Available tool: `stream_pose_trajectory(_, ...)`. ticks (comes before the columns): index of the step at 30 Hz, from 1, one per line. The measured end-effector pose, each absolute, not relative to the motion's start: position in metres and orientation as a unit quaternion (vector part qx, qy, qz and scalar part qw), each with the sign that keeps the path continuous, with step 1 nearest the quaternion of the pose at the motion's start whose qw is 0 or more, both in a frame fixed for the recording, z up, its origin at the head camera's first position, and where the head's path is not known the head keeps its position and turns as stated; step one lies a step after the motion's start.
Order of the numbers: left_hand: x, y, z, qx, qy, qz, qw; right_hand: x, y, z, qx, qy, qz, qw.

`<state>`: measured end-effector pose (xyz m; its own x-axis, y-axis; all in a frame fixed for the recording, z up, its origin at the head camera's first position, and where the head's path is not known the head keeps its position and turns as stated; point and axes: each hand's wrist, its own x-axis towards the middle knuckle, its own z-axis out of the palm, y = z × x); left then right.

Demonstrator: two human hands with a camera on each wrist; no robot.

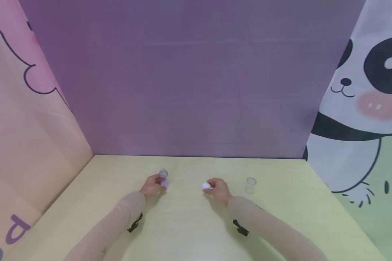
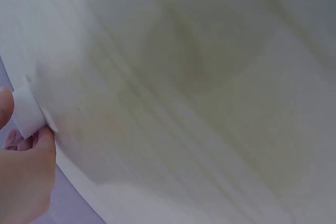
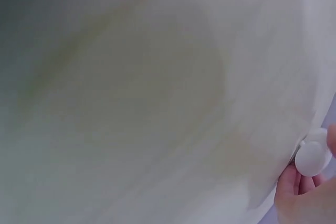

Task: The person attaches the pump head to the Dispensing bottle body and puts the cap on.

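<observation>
My left hand (image 1: 151,186) grips a small white cylinder (image 2: 29,113) between thumb and fingers. A clear cup (image 1: 163,174) shows right at those fingertips in the head view; whether the hand touches it, I cannot tell. On the other side, my right hand (image 1: 219,190) pinches a small white round piece (image 3: 313,158), with a flat disc facing the wrist camera and a little tab at its edge. The fingers partly hide both white pieces. To the right of that hand stands another clear cup (image 1: 250,186), upright and apart from it.
Both hands are over a pale yellow table (image 1: 183,224). A purple panel (image 1: 196,79) rises along the table's back edge. Printed side panels flank it, a pink-toned one (image 1: 26,145) at left and a panda one (image 1: 349,156) at right.
</observation>
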<state>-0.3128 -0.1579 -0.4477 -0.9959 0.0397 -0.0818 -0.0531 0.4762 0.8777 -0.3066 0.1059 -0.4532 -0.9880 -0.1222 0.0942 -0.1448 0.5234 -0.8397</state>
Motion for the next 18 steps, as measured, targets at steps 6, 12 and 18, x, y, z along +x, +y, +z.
stream_pose_trajectory(6, -0.313, -0.159, -0.447, 0.004, 0.861, 0.506, 0.047, -0.312, 0.109, -0.459, 0.094, -0.875, 0.474, 0.022)
stream_pose_trajectory(12, -0.311, -0.159, -0.446, 0.006, 0.856, 0.515, 0.046, -0.324, 0.115, -0.471, 0.126, -0.871, 0.474, 0.029)
stream_pose_trajectory(18, -0.311, -0.16, -0.447, 0.011, 0.853, 0.521, 0.039, -0.306, 0.107, -0.446, 0.081, -0.886, 0.456, 0.009)
